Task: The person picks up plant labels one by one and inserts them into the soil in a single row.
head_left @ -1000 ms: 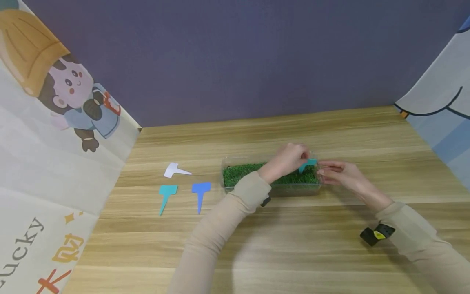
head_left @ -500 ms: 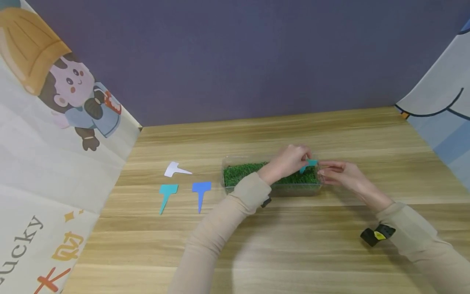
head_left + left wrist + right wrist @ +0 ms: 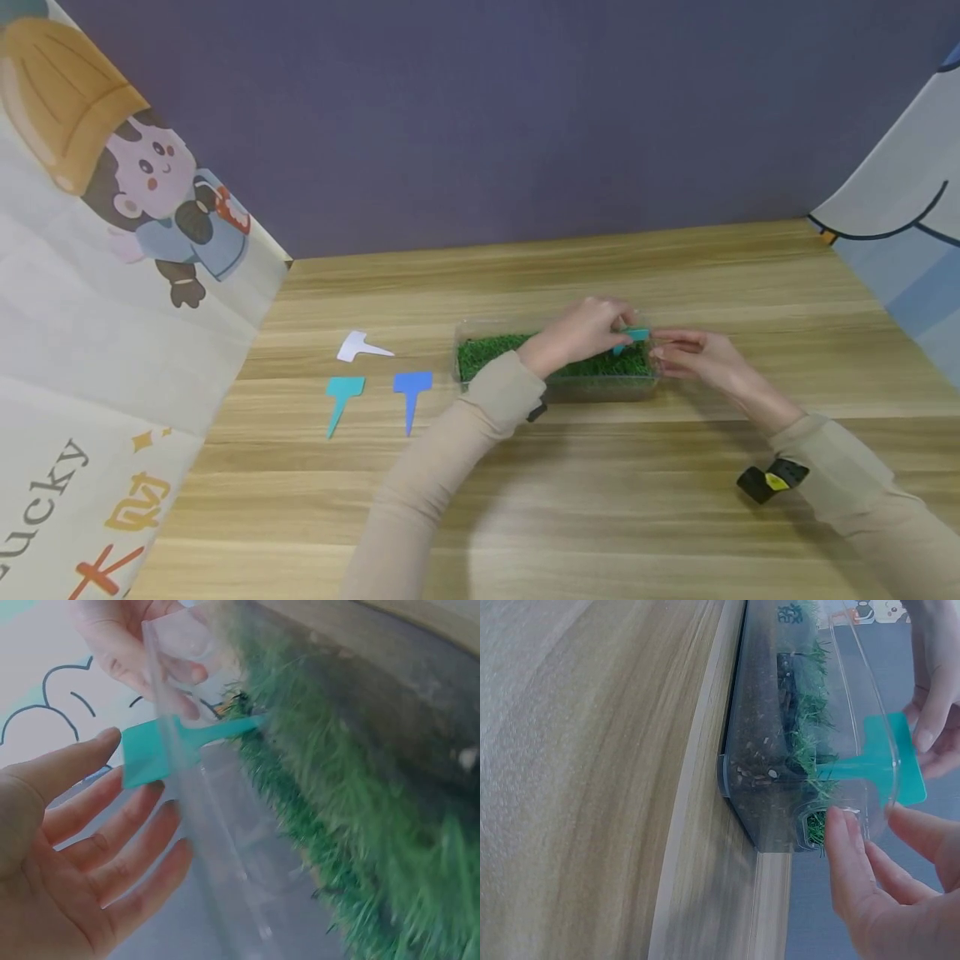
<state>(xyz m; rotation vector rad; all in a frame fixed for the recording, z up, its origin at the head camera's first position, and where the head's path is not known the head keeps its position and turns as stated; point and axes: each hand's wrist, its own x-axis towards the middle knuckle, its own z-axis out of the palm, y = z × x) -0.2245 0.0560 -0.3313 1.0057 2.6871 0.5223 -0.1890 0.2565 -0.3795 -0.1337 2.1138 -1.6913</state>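
Observation:
My left hand (image 3: 581, 333) pinches the broad head of a teal T-shaped plant label (image 3: 150, 754) between thumb and index finger. The label's narrow stem points down into the green grass (image 3: 315, 802) near the box's right end, and its tip is hidden there. A long clear plastic box (image 3: 600, 388) holds the grass, with dark soil (image 3: 754, 761) visible through its wall. At the box's right end, the fairly straight fingers of my right hand (image 3: 701, 358) touch the end wall and reach its rim.
Left of the box, a white plant label (image 3: 356, 346), another teal label (image 3: 343, 392) and a blue label (image 3: 412, 392) lie flat on the wooden table (image 3: 637, 500). A dark panel (image 3: 480, 125) stands behind the table, with printed panels on both sides.
My left hand and the teal label have dipped slightly, and the label's head looks flatter from above. The right hand stays against the box end. The loose labels have not moved on the table.

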